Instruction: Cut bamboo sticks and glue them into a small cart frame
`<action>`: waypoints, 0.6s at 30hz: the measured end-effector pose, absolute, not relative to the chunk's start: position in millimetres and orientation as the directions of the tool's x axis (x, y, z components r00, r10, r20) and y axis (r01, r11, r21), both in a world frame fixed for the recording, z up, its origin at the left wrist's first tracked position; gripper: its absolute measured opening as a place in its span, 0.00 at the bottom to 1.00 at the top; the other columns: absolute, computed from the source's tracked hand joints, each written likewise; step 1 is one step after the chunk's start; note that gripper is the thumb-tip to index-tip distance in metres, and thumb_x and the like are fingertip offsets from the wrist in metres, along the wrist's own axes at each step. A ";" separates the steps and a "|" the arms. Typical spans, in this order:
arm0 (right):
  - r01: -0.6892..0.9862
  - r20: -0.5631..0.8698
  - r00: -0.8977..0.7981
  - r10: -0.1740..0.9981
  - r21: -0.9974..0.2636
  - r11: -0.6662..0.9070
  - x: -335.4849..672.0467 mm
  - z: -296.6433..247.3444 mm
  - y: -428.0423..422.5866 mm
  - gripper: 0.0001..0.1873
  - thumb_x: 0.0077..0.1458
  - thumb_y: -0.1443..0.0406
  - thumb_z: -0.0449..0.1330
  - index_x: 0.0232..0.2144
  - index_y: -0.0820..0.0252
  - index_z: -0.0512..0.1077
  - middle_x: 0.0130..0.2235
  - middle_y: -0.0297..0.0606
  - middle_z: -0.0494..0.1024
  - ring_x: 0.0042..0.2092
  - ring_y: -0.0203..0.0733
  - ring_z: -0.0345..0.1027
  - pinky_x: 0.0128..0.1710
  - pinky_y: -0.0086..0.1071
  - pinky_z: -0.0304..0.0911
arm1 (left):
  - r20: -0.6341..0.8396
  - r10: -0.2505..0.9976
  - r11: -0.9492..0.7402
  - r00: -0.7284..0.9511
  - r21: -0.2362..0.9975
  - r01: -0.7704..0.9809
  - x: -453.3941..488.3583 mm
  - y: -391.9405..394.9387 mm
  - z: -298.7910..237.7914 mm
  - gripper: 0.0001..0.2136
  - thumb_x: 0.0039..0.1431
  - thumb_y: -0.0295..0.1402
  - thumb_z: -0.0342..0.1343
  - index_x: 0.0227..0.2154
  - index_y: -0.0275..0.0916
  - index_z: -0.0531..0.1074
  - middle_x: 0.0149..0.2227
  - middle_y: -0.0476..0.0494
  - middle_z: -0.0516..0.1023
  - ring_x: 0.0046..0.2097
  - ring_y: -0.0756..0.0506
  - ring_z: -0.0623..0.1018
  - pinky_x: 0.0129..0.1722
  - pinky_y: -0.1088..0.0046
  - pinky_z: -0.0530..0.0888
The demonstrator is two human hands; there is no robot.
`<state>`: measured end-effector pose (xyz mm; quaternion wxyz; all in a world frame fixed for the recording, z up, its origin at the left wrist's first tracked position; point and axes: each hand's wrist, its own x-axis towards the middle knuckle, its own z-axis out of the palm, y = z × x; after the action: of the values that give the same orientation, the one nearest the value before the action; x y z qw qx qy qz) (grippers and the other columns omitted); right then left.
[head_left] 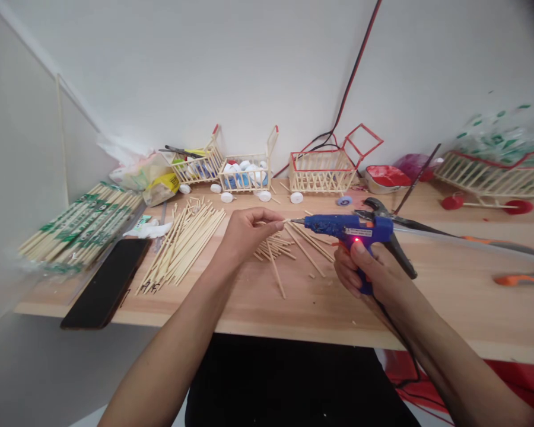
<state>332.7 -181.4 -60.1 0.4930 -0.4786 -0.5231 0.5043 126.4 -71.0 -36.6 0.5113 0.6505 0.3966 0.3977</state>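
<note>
Before you runs the bench [267, 317], a red-trimmed stick cart [323, 178] at its back and a heap of loose sticks [187, 243] to your left. Your blue glue gun [329, 225] is level above the wood, gripped in your right hand [362, 267]. Your left hand [247, 231] pinches a tiny pale piece [287, 221] right by the nozzle [298, 221].

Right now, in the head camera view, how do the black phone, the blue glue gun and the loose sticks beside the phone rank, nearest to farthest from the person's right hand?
1. Blue glue gun: held in the right hand itself.
2. Loose sticks: well off to the left.
3. Black phone: farther left, past those sticks.
</note>
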 end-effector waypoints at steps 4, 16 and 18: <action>-0.040 0.045 -0.065 0.997 -0.998 0.042 333.1 -60.0 -181.6 0.27 0.59 0.45 0.51 0.19 0.56 0.58 0.15 0.29 0.59 0.16 0.31 0.50 0.15 0.31 0.45 | 0.109 0.926 -0.162 0.362 0.980 0.118 127.0 -71.9 -35.9 0.08 0.45 0.35 0.65 0.28 0.36 0.79 0.30 0.44 0.81 0.32 0.48 0.77 0.35 0.72 0.71; -0.013 0.052 -0.061 0.997 -0.999 0.051 331.7 -56.6 -181.2 0.27 0.59 0.45 0.51 0.18 0.57 0.57 0.15 0.30 0.59 0.16 0.31 0.52 0.16 0.31 0.45 | 0.090 0.928 -0.151 0.361 0.978 0.145 126.7 -72.6 -35.8 0.09 0.45 0.35 0.65 0.29 0.36 0.79 0.30 0.44 0.81 0.31 0.49 0.76 0.33 0.73 0.71; 0.001 0.041 -0.051 0.998 -0.999 0.041 332.0 -56.6 -181.4 0.28 0.59 0.44 0.51 0.18 0.57 0.57 0.15 0.30 0.59 0.16 0.31 0.52 0.16 0.31 0.45 | 0.091 0.927 -0.151 0.363 0.978 0.140 126.7 -72.5 -35.9 0.09 0.46 0.35 0.65 0.29 0.36 0.79 0.30 0.44 0.81 0.31 0.48 0.76 0.34 0.73 0.71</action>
<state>332.0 -181.4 -56.6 0.4968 -0.4771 -0.5233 0.5018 126.7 -72.5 -35.9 0.5066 0.6517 0.4095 0.3885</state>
